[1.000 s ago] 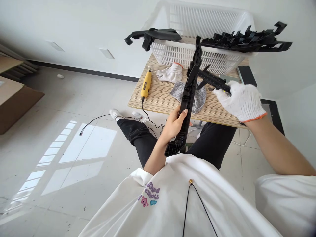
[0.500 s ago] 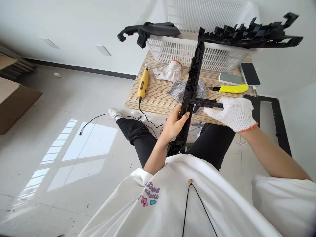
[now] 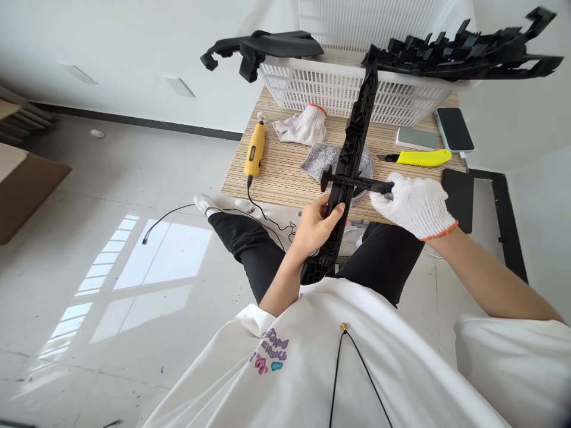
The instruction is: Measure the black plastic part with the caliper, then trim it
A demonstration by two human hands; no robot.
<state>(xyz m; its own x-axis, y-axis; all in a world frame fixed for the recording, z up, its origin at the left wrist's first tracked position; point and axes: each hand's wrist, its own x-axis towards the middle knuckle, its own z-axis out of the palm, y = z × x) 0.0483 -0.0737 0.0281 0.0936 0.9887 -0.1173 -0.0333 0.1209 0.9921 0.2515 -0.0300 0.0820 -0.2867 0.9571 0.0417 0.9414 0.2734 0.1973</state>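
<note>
My bare left hand point(image 3: 317, 224) is closed around the lower part of a long black plastic trim piece point(image 3: 355, 128), which is held slanting over the table edge. In a white knit glove, my right hand point(image 3: 414, 205) grips the end of a black caliper point(image 3: 373, 185). The caliper lies across the trim piece just above my left fingers, and its jaw end sticks out past the left edge. Whether the jaws touch the plastic I cannot tell. Beneath the piece is a grey cloth-like item point(image 3: 319, 160), partly covered.
A white plastic basket point(image 3: 303, 89) stands at the table's back, with more black trim parts point(image 3: 473, 56) across its rim. On the tabletop point(image 3: 285, 187) are a yellow rotary tool point(image 3: 255, 151), a white glove point(image 3: 306, 125), a yellow utility knife point(image 3: 423, 157) and a phone point(image 3: 455, 129).
The caliper has shifted left across the trim piece, so its jaw end now juts out beyond the left side. My right hand has moved slightly left with it. My left hand keeps its hold.
</note>
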